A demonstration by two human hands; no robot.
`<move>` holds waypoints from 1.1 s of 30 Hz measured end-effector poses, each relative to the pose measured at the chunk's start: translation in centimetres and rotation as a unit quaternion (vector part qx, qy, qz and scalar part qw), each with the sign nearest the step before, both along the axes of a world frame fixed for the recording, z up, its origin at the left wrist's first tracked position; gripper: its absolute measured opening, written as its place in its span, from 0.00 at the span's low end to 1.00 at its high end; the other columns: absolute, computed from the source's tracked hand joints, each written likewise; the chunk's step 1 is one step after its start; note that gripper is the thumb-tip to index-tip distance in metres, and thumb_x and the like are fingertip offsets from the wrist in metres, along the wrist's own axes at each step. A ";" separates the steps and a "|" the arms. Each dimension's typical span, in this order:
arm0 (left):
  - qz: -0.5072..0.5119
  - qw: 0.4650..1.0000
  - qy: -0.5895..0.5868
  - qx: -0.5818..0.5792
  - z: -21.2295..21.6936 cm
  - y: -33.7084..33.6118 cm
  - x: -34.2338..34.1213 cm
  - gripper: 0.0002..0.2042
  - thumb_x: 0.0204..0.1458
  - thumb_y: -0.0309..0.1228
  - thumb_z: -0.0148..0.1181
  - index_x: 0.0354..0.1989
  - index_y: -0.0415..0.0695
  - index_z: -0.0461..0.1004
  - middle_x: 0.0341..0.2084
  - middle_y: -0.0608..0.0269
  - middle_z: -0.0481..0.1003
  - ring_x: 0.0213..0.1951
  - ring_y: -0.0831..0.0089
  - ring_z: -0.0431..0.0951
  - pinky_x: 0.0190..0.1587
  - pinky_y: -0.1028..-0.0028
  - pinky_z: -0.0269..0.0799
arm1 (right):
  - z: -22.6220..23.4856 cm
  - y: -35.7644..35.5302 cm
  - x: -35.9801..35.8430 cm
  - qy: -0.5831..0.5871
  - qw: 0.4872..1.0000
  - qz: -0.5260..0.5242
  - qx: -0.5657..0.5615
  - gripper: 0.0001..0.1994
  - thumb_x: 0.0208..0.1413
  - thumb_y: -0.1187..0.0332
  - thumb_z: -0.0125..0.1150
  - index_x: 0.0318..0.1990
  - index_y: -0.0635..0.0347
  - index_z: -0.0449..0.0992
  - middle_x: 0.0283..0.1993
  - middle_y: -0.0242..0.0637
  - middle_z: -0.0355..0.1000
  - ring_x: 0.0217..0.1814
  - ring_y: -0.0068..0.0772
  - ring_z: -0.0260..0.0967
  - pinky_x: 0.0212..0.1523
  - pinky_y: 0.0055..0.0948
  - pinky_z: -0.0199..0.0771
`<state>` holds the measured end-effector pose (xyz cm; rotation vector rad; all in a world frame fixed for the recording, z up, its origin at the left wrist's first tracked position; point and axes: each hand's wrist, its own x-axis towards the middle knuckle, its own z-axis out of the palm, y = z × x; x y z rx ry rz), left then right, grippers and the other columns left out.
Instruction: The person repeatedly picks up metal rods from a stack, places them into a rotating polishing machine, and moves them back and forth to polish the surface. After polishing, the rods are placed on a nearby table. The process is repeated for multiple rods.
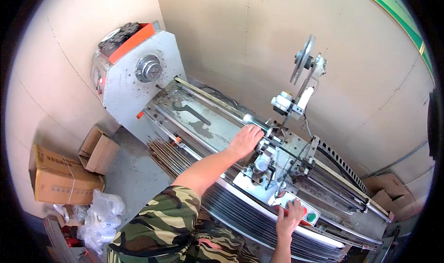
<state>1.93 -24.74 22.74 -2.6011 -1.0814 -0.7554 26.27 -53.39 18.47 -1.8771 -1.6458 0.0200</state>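
on the moving carriage [273,166] of a long bench machine, the left hand [246,139] is laid flat, fingers closed over the rail [217,103], nothing held. the right hand [290,218] is pressed open on the control box [299,207], just beside its green button [311,216]. a wrench [190,111] lies beyond the left hand.

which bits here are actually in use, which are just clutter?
In use:
- left hand on the carriage
- right hand on the control box
- guide rod
- pulley wheel
- chuck

Lying about:
- wrench on the bed
- rods beside the machine
- cardboard boxes
- plastic bags
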 end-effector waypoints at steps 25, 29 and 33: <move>0.058 0.993 -0.054 -0.087 13.5 15.0 -44.4 0.18 0.49 0.24 0.54 0.50 0.47 0.70 0.51 0.58 0.69 0.57 0.57 0.67 0.63 0.61 0.62 | 24.1 14.4 -42.3 -0.147 0.945 0.232 -0.179 0.25 0.51 0.56 0.68 0.55 0.56 0.74 0.61 0.49 0.67 0.66 0.48 0.62 0.69 0.52 0.55; 0.067 0.993 -0.051 -0.083 16.5 14.4 -45.2 0.17 0.51 0.24 0.52 0.51 0.45 0.70 0.51 0.59 0.69 0.57 0.60 0.67 0.64 0.64 0.62 | 28.7 15.9 -42.5 -0.133 0.914 0.248 -0.294 0.26 0.54 0.53 0.66 0.56 0.57 0.74 0.59 0.48 0.72 0.63 0.45 0.68 0.71 0.48 0.53; 0.062 0.994 -0.062 -0.069 15.2 14.7 -45.4 0.16 0.50 0.23 0.52 0.50 0.44 0.70 0.50 0.58 0.69 0.56 0.59 0.68 0.62 0.62 0.64 | 27.7 21.3 -37.7 -0.042 0.975 0.189 -0.113 0.29 0.49 0.57 0.71 0.56 0.64 0.72 0.59 0.52 0.71 0.61 0.56 0.67 0.69 0.50 0.56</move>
